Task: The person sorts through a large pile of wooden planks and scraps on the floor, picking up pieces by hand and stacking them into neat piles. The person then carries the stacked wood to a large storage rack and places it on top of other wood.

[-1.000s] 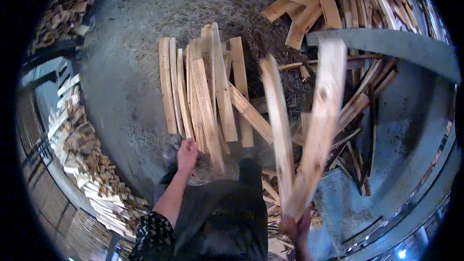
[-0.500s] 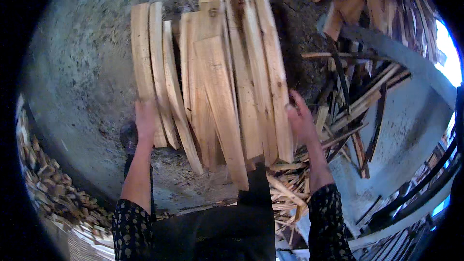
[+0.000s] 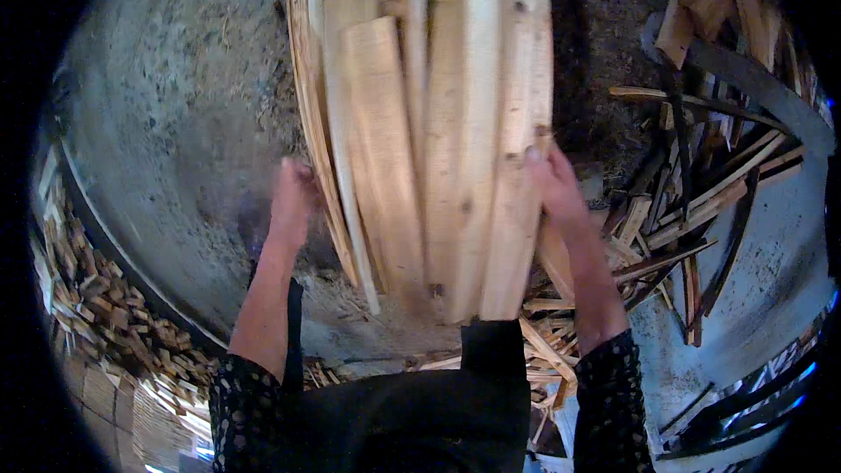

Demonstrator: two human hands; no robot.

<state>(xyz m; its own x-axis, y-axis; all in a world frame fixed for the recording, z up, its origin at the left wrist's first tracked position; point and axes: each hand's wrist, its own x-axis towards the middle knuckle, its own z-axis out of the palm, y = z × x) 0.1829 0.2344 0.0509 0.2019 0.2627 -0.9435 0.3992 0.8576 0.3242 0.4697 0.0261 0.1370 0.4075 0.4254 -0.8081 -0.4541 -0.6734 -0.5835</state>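
Observation:
A bundle of long pale split wooden slats [image 3: 445,149] lies lengthwise in front of me, its pieces pressed side by side. My right hand [image 3: 561,188] grips the bundle's right edge, thumb on the top face and the other fingers partly hidden behind the wood. At the left edge, my left hand [image 3: 296,197] is closed against the outermost slat [image 3: 317,123], its fingers curled and somewhat blurred. The bundle's underside cannot be seen.
Thin sticks and offcuts [image 3: 692,210] lie tangled on the right beside a curved grey metal edge [image 3: 745,88]. More split wood [image 3: 701,0] is piled at the far right. A heap of short wood pieces [image 3: 123,307] lies at the lower left, past the rough grey floor [image 3: 175,140].
The spread slats have been squeezed together into a tighter bundle and appear larger and closer. My left hand has moved rightward with the left slats; my right hand now holds the right edge.

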